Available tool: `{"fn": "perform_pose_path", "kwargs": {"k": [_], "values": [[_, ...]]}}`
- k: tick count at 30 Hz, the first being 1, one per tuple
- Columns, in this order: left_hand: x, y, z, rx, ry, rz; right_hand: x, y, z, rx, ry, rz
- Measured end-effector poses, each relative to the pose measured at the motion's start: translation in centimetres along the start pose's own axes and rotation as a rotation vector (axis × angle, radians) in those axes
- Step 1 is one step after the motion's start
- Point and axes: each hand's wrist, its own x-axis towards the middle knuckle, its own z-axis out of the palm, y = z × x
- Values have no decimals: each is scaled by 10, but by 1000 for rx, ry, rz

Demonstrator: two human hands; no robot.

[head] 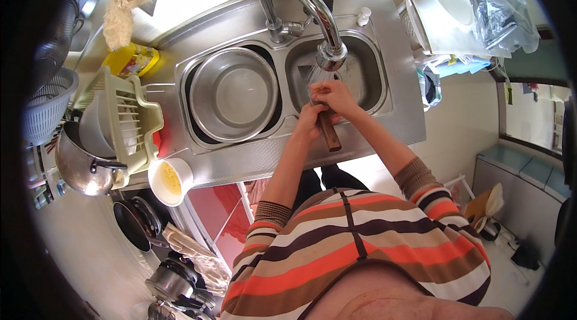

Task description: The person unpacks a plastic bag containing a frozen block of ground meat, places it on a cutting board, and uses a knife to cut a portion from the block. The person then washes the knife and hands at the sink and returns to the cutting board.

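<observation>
Over the right basin of a steel double sink [381,94], my left hand [309,120] grips a dark wooden handle [330,133]. The handle's free end points back towards me, past the counter's front edge. My hands hide the tool's other end, so its kind is not plain. My right hand [336,96] is bent over that far end, fingers curled under the running water; whether they grip the tool cannot be seen. Water sprays from the chrome faucet [332,56] just above my fingers. A round steel basin [234,90] sits in the left bowl, seemingly with water in it.
On the left stand a cream dish rack [153,110], a steel pot [88,171] and a white tub [169,182] with yellow contents at the counter's edge. A yellow container [137,59] is behind the rack. A white soap pump [363,17] rises at the back right.
</observation>
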Motion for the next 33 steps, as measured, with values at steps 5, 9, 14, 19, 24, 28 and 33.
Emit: {"fn": "perform_pose_path", "kwargs": {"k": [5,9,14,19,24,28,33], "values": [[-18,-3,3,184,109,-24,40,21,-2,-241,-59,104],[-28,1,4,184,111,78,32,27,24,-606,-121,-153],[-36,9,7,214,93,154,38,39,32,-628,-308,-106],[-52,4,8,278,116,115,101,77,2,-539,-235,-74],[-41,11,9,265,91,133,89,75,15,-862,-72,-301],[-22,23,2,255,41,162,28,38,17,-585,-159,-371],[6,6,-5,104,69,114,-42,0,-5,-185,-325,-164]]}}
